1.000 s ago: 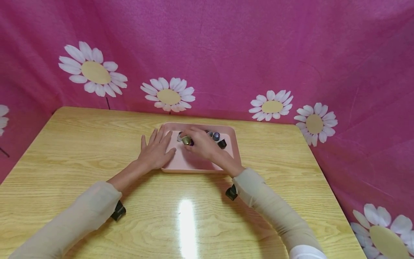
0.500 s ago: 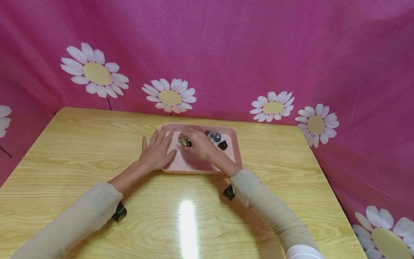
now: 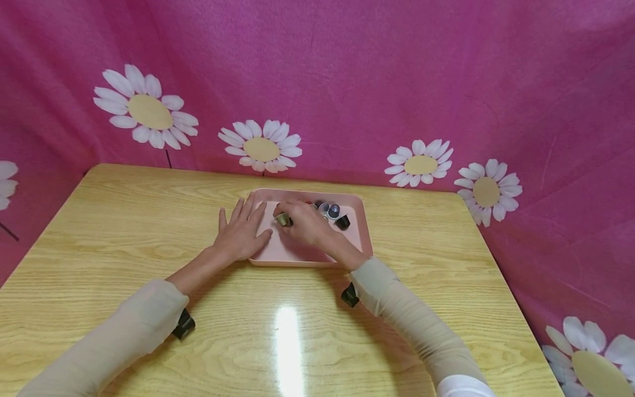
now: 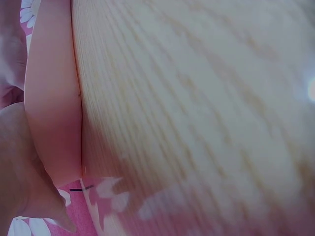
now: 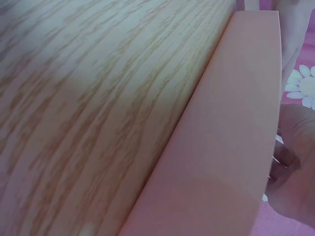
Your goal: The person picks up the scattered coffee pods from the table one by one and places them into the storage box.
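A pink tray (image 3: 278, 255) lies on the wooden table. My right hand (image 3: 308, 223) is over its left half and pinches a gold coffee capsule (image 3: 283, 219) low over the tray floor. My left hand (image 3: 238, 234) rests with spread fingers across the tray's left edge and holds nothing. Just right of my right hand sit several more coffee capsules, among them a purple-blue one (image 3: 334, 210) and a black one (image 3: 343, 222) on its side. In the right wrist view the tray wall (image 5: 211, 128) hides my right fingertips. The left wrist view shows part of my left hand (image 4: 22, 167).
The wooden table (image 3: 149, 231) reaches beyond the tray on all sides. Behind it hangs a pink cloth (image 3: 337, 99) with large white daisies. A black wrist device (image 3: 184, 325) is under my left sleeve, another (image 3: 350, 296) under the right.
My right hand has shifted slightly left and nearer with the gold capsule. A pale capsule behind it has gone out of sight, and more capsules show right of the hand. My left hand stays put.
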The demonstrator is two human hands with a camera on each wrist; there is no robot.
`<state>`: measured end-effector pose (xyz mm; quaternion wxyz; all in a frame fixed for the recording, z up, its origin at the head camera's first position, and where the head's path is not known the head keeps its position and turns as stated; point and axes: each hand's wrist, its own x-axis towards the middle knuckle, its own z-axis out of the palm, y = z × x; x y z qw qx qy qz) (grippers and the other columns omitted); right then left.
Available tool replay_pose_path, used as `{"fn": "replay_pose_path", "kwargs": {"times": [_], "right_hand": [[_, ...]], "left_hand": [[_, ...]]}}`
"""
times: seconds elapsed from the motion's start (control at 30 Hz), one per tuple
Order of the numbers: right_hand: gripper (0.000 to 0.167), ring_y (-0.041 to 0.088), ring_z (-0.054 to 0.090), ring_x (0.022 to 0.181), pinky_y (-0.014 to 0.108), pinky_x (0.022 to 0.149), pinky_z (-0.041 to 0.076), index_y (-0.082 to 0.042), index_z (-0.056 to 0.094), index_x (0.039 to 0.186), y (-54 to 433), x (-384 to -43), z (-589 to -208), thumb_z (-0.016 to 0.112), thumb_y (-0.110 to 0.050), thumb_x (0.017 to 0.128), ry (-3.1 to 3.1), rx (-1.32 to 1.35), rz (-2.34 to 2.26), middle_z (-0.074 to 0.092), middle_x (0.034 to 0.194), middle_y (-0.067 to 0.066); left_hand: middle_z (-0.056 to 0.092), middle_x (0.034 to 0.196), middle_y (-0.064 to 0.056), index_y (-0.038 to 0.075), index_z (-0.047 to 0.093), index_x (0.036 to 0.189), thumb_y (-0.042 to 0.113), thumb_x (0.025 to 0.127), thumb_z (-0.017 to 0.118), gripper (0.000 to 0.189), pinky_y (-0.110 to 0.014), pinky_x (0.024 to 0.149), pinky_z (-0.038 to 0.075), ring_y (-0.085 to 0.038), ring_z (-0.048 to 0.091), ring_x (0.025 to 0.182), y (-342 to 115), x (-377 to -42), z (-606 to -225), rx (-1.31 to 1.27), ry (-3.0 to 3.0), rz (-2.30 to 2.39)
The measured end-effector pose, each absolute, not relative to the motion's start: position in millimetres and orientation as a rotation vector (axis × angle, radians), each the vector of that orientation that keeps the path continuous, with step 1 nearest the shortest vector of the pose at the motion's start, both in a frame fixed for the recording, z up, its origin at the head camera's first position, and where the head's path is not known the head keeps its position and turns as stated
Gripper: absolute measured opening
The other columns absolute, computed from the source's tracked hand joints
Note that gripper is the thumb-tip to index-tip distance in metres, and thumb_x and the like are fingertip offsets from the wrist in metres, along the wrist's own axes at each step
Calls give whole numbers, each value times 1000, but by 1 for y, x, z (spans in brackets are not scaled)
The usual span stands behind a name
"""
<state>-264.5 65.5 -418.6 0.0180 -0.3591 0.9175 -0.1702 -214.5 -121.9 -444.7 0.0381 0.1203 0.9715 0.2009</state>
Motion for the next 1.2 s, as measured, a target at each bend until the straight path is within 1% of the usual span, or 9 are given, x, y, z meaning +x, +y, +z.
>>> {"fn": "replay_pose_path", "kwargs": {"times": [0.1,0.2,0.43,0.63,0.97,1.2], "right_hand": [[23,20,62,107,34,92,50,-11,71,114,65,-264,-420,74,-13,91,2849,-1121,-503,68,113,6],[23,20,62,104,35,89,51,-11,71,113,65,-264,-421,74,-13,90,2853,-1144,-486,68,111,7],[23,21,62,100,35,86,51,-12,70,111,67,-264,-424,76,-13,89,2864,-1177,-455,69,110,5],[22,23,63,99,36,85,52,-11,70,109,67,-263,-425,74,-9,88,2866,-1223,-436,69,108,5],[25,21,62,103,34,91,50,-10,70,110,67,-264,-427,74,-7,86,2849,-1231,-407,68,111,5],[27,21,62,104,33,91,50,-10,70,111,66,-264,-426,75,-6,85,2844,-1235,-409,68,112,5]], "left_hand": [[-1,166,-16,6,22,159,41,100,48,73,-70,110,-4,-41,2,149,-122,-214,-445,372,2978,623],[-2,166,-15,7,21,159,42,100,48,73,-70,110,-4,-41,1,150,-122,-214,-444,370,2973,622],[-3,166,-16,8,20,160,42,100,48,74,-70,110,-5,-41,0,150,-122,-214,-445,371,2969,622],[-3,166,-16,8,20,160,41,100,49,74,-70,110,-5,-41,0,150,-121,-214,-444,367,2968,623],[-4,166,-15,8,19,160,41,100,48,74,-69,110,-6,-40,0,150,-122,-214,-444,363,2964,611],[-6,166,-15,9,19,160,41,100,48,74,-69,110,-6,-40,-1,150,-122,-215,-443,362,2966,606]]}}
